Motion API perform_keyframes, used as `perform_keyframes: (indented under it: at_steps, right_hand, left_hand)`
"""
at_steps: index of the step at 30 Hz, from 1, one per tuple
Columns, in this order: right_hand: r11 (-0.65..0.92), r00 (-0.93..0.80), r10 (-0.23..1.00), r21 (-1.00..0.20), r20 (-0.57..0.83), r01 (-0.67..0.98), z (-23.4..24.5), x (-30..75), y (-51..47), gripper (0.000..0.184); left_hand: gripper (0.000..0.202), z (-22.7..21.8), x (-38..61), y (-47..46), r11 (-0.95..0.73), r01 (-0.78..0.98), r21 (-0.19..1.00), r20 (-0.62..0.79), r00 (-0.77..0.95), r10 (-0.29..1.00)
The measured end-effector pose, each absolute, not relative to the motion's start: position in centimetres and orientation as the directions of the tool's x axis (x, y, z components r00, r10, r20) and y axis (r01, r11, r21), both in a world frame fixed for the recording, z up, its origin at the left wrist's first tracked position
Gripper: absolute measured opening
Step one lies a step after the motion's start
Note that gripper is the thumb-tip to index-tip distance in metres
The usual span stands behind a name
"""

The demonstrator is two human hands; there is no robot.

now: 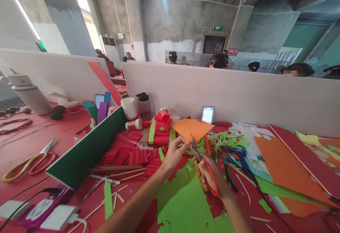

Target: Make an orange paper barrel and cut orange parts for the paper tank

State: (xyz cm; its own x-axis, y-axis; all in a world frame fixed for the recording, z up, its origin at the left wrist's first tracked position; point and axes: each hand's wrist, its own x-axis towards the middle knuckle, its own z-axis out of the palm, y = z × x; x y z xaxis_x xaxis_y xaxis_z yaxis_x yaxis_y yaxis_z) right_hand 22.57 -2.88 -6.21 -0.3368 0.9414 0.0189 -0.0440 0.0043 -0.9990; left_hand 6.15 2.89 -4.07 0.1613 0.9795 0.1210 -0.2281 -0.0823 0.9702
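Observation:
A sheet of orange paper [193, 128] is pinched at its near edge between the thumb and fingers of my left hand [173, 155]. My right hand [212, 178] grips a pair of scissors [196, 151] with red and yellow handle loops. Their blades point up and away, close to the orange sheet's near edge; whether they touch it I cannot tell. Beneath both hands lie cut sheets of green paper [180, 199]. Just beyond my left hand stands a stack of red paper rolls [161, 128] with a gold star and green strips.
Folded red paper [119, 151] fills a tray at the left, beside a green board [90, 151]. Pliers [230, 174], a cable and orange card [284, 162] lie at right. A paper cup [129, 108] and bottle [143, 106] stand before a white partition [225, 95]. People sit beyond it.

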Motion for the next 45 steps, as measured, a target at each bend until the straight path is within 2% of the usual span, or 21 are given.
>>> perform_keyframes:
  at_steps: [7, 14, 33, 40, 45]
  right_hand:
    - [0.018, -0.280, 0.960, -1.000, 0.019, -0.009, -5.9, 22.0, -3.0, 0.057]
    - [0.018, -0.266, 0.964, -0.998, 0.033, -0.058, -6.2, 21.8, -2.9, 0.055]
    - [0.010, -0.230, 0.973, -0.997, -0.008, 0.075, -6.5, 21.9, -2.7, 0.060]
    - [0.023, -0.307, 0.951, -0.983, -0.035, 0.183, -5.6, 23.3, -2.5, 0.050]
    - [0.023, -0.341, 0.938, -0.974, -0.057, 0.225, -4.1, 23.6, -3.0, 0.047]
  left_hand:
    - [0.037, -4.1, 6.7, 2.4, -0.064, -0.296, 0.953, 0.105, 0.125, 0.987]
    - [0.037, -4.1, 6.8, 2.3, -0.059, -0.312, 0.948, 0.096, 0.106, 0.990]
    - [0.038, -4.3, 6.7, 2.6, -0.064, -0.274, 0.959, 0.094, 0.099, 0.991]
    - [0.020, -4.2, 5.7, 3.0, -0.120, -0.134, 0.984, 0.149, 0.235, 0.961]
    - [0.023, -4.5, 5.2, 3.2, -0.142, -0.078, 0.987, 0.160, 0.316, 0.935]
